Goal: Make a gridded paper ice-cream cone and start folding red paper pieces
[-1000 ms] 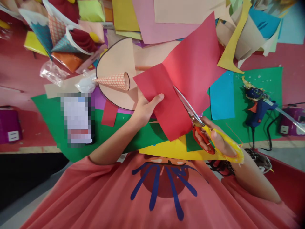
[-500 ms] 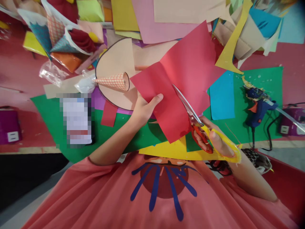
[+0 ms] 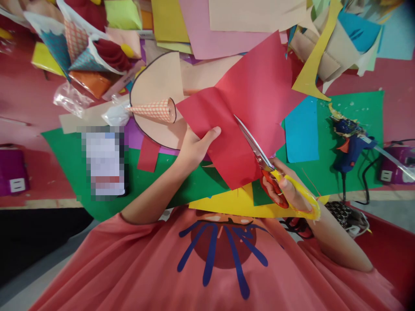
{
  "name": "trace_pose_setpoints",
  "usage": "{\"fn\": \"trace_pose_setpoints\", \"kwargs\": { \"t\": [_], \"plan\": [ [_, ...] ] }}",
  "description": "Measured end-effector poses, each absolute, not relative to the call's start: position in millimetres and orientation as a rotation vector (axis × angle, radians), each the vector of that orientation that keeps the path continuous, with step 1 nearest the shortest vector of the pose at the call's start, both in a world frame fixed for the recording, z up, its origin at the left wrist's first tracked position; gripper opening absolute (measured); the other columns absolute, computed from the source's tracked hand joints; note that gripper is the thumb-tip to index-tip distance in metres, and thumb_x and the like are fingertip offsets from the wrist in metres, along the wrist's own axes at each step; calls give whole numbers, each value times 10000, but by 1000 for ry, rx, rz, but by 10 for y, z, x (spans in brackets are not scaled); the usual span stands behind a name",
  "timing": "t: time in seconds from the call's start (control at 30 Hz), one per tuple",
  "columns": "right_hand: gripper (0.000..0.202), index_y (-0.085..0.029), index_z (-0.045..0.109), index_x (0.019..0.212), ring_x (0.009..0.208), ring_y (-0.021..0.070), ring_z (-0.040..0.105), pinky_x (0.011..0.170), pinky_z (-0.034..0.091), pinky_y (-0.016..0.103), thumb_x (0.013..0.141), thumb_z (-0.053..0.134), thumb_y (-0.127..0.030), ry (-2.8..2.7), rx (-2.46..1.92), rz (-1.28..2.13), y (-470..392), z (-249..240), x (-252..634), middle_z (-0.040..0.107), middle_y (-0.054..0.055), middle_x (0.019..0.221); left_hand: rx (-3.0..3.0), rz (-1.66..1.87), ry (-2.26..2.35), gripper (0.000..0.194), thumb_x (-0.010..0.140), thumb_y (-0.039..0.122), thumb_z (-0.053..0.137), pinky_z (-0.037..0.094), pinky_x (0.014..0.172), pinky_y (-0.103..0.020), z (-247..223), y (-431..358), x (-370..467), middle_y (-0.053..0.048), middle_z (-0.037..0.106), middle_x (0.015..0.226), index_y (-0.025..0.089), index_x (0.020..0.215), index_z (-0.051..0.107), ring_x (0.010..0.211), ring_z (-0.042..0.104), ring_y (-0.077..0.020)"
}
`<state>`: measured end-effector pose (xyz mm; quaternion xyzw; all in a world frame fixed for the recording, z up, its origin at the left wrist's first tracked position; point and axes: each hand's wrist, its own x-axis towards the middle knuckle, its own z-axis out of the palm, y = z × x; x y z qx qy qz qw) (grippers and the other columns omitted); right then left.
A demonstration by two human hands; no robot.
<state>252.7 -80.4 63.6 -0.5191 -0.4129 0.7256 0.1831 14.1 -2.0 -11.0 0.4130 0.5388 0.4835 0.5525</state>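
My left hand [image 3: 194, 149] grips the lower left edge of a folded red paper sheet [image 3: 256, 95], thumb on top, holding it up over the table. My right hand [image 3: 287, 190] holds scissors [image 3: 251, 144] with red and yellow handles. The metal blades lie across the sheet's lower middle, pointing up and to the left, cutting into it. A yellow sheet [image 3: 233, 203] and a green sheet [image 3: 68, 151] lie beneath both hands.
A blue glue gun [image 3: 352, 144] with its cord rests on the green sheet at the right. A checked paper cone [image 3: 154, 110] lies on a beige cut-out at the left. Loose coloured papers [image 3: 210, 30] pile up at the back. Purple boxes [image 3: 11, 170] stand at both sides.
The scissors and my right hand have moved slightly up and to the left, further into the red sheet. The sheet has tilted a little; my left hand has stayed in place.
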Motion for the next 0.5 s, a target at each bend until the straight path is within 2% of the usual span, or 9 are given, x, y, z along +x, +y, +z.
{"fn": "trace_pose_setpoints", "kwargs": {
  "t": [0.17, 0.3, 0.43, 0.5],
  "plan": [
    [578, -235, 389, 890, 333, 39, 309, 300, 230, 175, 749, 522, -780, -1214, -1449, 2027, -802, 658, 2511, 406, -98, 530, 909, 1154, 1306, 626, 553, 640, 795, 574, 897, -418, -123, 2, 136, -45, 665, 958, 191, 950, 616, 942, 669, -233],
    [603, -226, 406, 918, 336, 29, 309, 322, 238, 191, 745, 503, -796, -1274, -1464, 1971, -803, 656, 2507, 423, -91, 565, 862, 1138, 1280, 605, 532, 636, 809, 603, 845, -395, -81, 22, 142, -30, 678, 911, 187, 895, 628, 907, 687, -225],
    [594, -232, 431, 1045, 372, 25, 314, 347, 223, 206, 785, 492, -762, -1285, -1338, 2011, -832, 601, 2542, 411, -81, 632, 848, 1157, 1258, 581, 558, 604, 818, 617, 837, -376, 0, 18, 149, -35, 698, 963, 187, 923, 641, 965, 696, -239],
    [670, -239, 420, 1089, 384, 28, 327, 353, 227, 215, 746, 471, -813, -1268, -1287, 2038, -864, 559, 2579, 430, -72, 665, 848, 1171, 1249, 558, 563, 567, 831, 613, 856, -374, 29, 7, 153, -34, 704, 974, 188, 930, 649, 977, 696, -237]
  ]
}}
